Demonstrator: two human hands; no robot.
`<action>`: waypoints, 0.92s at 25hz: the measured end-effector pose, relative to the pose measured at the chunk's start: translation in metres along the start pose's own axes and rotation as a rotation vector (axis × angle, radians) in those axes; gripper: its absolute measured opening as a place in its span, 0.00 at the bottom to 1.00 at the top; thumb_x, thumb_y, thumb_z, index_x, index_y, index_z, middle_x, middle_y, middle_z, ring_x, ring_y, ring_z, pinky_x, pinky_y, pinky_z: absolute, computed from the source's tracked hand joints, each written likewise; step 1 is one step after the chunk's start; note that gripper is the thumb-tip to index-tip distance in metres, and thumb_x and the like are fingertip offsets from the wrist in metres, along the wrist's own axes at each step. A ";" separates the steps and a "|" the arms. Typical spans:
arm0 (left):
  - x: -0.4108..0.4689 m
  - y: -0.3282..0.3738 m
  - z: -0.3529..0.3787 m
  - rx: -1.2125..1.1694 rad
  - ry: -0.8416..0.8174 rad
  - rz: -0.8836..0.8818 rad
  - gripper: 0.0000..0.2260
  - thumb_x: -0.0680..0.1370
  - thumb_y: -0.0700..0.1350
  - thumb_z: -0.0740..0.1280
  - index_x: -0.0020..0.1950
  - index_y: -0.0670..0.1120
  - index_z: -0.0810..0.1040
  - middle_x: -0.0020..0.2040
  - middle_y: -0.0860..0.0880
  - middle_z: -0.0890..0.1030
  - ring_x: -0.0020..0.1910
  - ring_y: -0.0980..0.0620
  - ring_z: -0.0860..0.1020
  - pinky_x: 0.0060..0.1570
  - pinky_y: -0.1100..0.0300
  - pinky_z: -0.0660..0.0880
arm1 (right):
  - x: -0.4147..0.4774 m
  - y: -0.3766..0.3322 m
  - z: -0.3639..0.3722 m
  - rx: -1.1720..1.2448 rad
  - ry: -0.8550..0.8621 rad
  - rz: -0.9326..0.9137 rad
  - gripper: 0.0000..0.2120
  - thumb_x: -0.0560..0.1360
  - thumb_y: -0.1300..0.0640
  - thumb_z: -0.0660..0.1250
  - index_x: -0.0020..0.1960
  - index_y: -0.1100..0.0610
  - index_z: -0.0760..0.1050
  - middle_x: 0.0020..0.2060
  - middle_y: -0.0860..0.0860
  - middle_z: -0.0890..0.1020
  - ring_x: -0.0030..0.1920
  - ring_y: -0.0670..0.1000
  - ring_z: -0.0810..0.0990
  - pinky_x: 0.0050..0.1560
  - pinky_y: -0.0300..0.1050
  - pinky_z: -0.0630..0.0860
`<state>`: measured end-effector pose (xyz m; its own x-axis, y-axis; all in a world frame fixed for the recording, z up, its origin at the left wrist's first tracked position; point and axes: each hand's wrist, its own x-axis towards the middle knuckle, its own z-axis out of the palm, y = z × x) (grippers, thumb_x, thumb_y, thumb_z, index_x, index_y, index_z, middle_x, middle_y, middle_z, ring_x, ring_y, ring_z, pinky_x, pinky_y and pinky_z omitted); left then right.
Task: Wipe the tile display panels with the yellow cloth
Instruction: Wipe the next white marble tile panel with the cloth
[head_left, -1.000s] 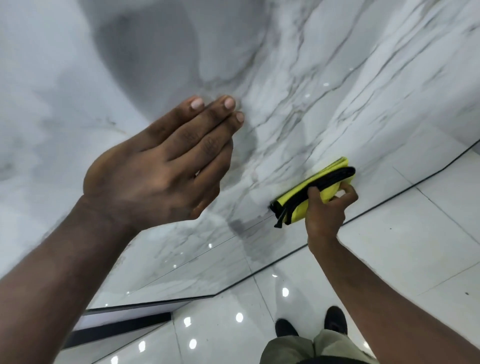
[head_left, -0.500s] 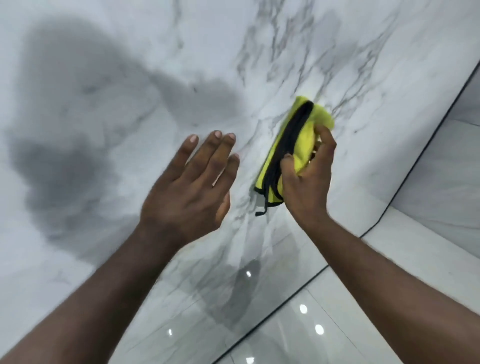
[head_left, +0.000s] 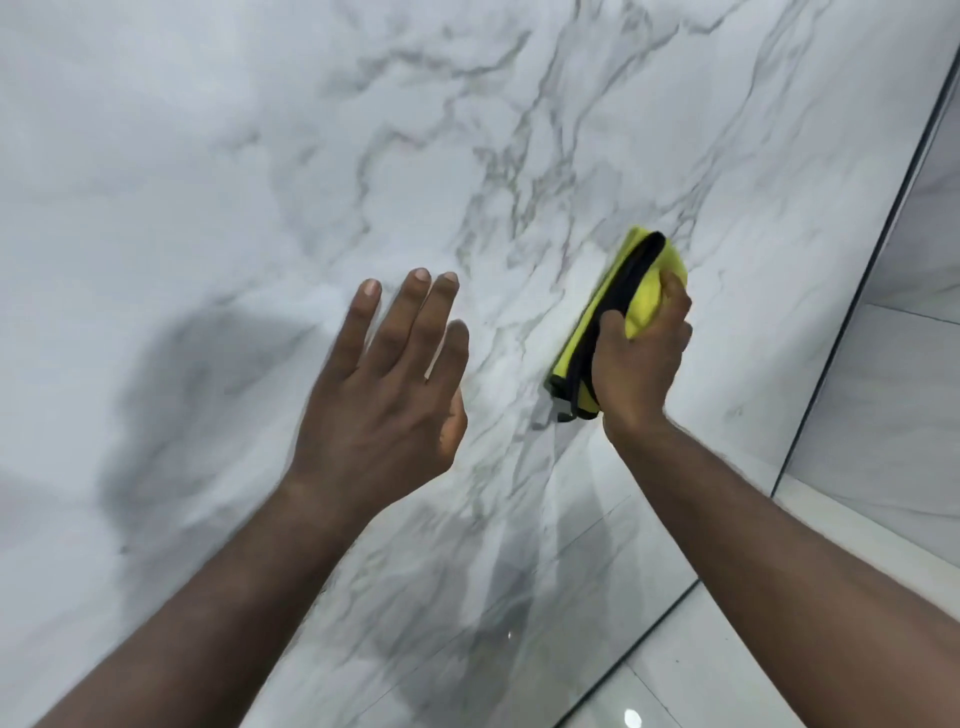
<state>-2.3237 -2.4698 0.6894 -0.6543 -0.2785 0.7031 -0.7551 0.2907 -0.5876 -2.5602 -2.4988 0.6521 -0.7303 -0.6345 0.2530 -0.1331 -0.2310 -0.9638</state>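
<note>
The yellow cloth (head_left: 647, 299), folded with a black hem, lies against the marble panel (head_left: 260, 156) right of centre, the right hand (head_left: 639, 364) curled tight round it. The panel's dark edge (head_left: 844, 332) runs near it on the right, with another grey panel (head_left: 893, 395) beyond. The left hand (head_left: 384, 400) is held flat, fingers straight, holding nothing. Wide bare marble spreads up and left; glossy floor (head_left: 701, 675) shows below.
</note>
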 end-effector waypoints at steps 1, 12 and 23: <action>0.003 0.002 0.002 0.000 0.000 0.009 0.20 0.83 0.47 0.63 0.72 0.39 0.79 0.84 0.38 0.67 0.84 0.38 0.65 0.84 0.36 0.57 | 0.000 -0.002 -0.003 -0.038 -0.023 -0.038 0.34 0.79 0.59 0.66 0.82 0.43 0.61 0.63 0.46 0.67 0.67 0.52 0.72 0.63 0.45 0.71; 0.047 0.047 0.040 0.010 0.033 0.062 0.22 0.81 0.46 0.67 0.74 0.39 0.79 0.84 0.39 0.66 0.84 0.39 0.65 0.82 0.36 0.62 | 0.026 0.038 -0.028 -0.050 -0.141 -0.210 0.32 0.80 0.57 0.68 0.80 0.40 0.62 0.63 0.45 0.70 0.60 0.37 0.72 0.54 0.26 0.68; 0.044 0.071 0.064 0.143 -0.202 0.578 0.34 0.83 0.52 0.68 0.85 0.36 0.64 0.86 0.40 0.63 0.84 0.41 0.64 0.84 0.45 0.59 | 0.003 0.209 -0.045 -0.035 -0.033 0.484 0.35 0.77 0.54 0.67 0.81 0.46 0.59 0.74 0.52 0.72 0.73 0.56 0.73 0.73 0.57 0.73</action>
<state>-2.4090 -2.5197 0.6528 -0.9429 -0.2840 0.1741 -0.2654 0.3248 -0.9078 -2.6203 -2.5152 0.4475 -0.6924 -0.6863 -0.2228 0.1933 0.1211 -0.9736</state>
